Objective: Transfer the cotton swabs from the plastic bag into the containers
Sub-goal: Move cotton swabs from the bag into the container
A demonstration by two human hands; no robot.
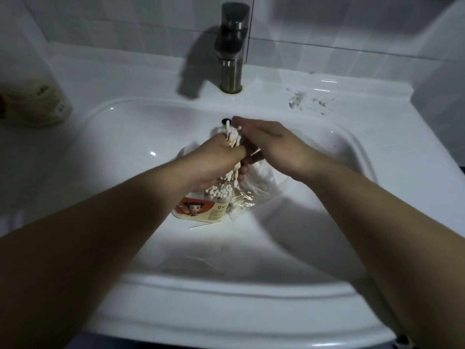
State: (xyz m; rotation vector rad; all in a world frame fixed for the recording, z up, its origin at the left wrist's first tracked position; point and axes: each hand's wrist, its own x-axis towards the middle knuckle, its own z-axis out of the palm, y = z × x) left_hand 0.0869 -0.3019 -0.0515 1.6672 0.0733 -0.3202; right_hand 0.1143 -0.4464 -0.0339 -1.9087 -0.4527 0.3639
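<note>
My left hand (216,162) grips a thick bundle of cotton swabs (230,181) over the white sink basin (125,152); swab tips stick out above and below the fist. My right hand (269,144) lies over the top of the bundle, fingers reaching to the upper tips, thumb below by the clear plastic bag (261,182). Whether the right hand holds the bag or the swabs is hidden. Under the left hand sits a container with a cartoon label (198,210). One loose swab (205,225) lies in the basin in front of it.
A dark metal faucet (232,46) stands behind the basin, with the overflow hole (225,120) just beyond my hands. A beige jar (37,104) sits on the left ledge. Smears mark the ledge at the right (302,100). Tiled wall behind.
</note>
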